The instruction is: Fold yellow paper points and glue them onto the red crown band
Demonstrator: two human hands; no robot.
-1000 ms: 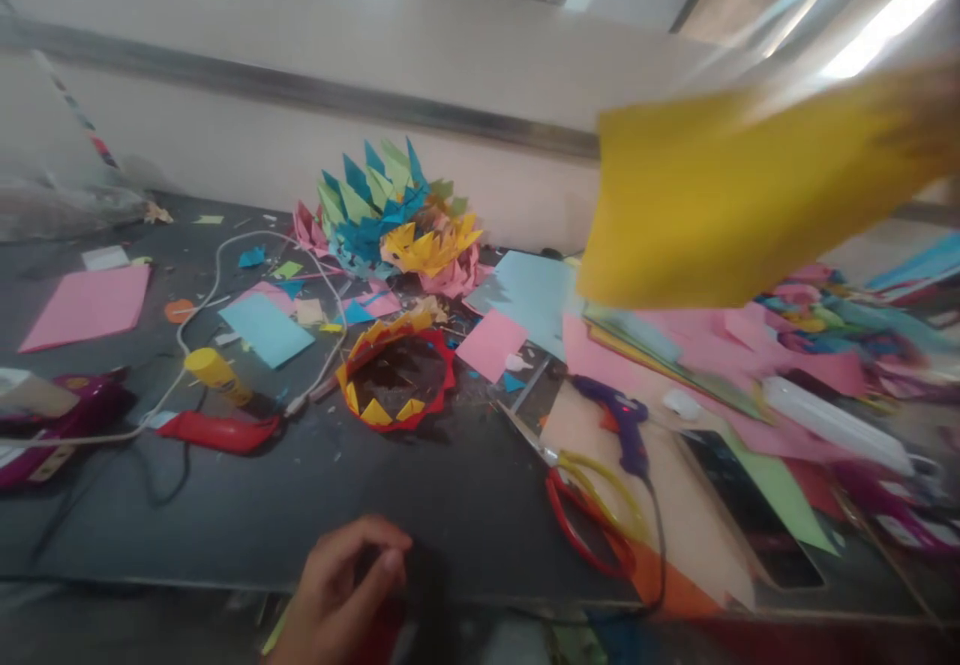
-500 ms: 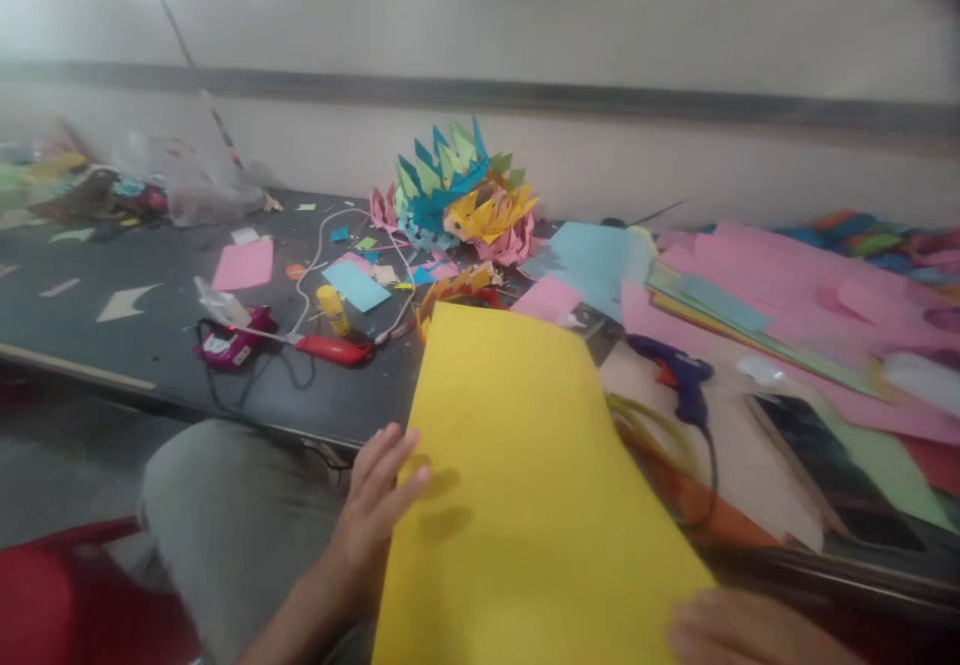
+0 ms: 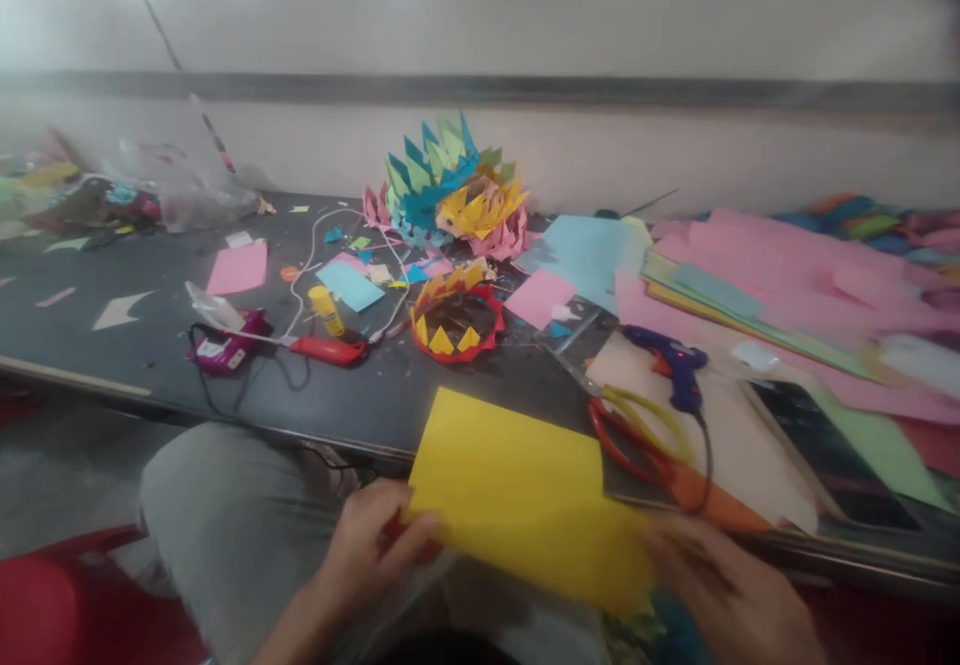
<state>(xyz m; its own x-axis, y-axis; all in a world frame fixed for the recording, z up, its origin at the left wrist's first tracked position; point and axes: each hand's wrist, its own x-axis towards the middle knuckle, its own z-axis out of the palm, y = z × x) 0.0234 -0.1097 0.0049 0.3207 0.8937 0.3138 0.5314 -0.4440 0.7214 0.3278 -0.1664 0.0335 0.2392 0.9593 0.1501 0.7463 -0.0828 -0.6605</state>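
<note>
Between my two hands is a sheet of yellow paper (image 3: 517, 485), held low over my lap at the table's front edge. My left hand (image 3: 375, 535) pinches its left edge between thumb and fingers. At the sheet's lower right corner, my right hand (image 3: 731, 580) is closed on the paper, a little blurred. Just beyond the sheet lies a paper crown (image 3: 459, 348) of red with yellow and orange points. A pair of scissors with red and yellow handles (image 3: 630, 445) rests to the right of the sheet.
Left on the dark table (image 3: 360, 400) are a glue stick (image 3: 327, 311), a red tool (image 3: 328, 349) with a white cord and a purple box (image 3: 232, 343). More paper crowns (image 3: 450, 195) pile up behind. At right lie a glue gun (image 3: 675, 365), a phone (image 3: 832, 455) and pink sheets (image 3: 795, 285).
The yellow paper has come down toward my lap and now looks much shorter, baring the red crown and the scissors. My left hand has gone from spread fingers to gripping its edge.
</note>
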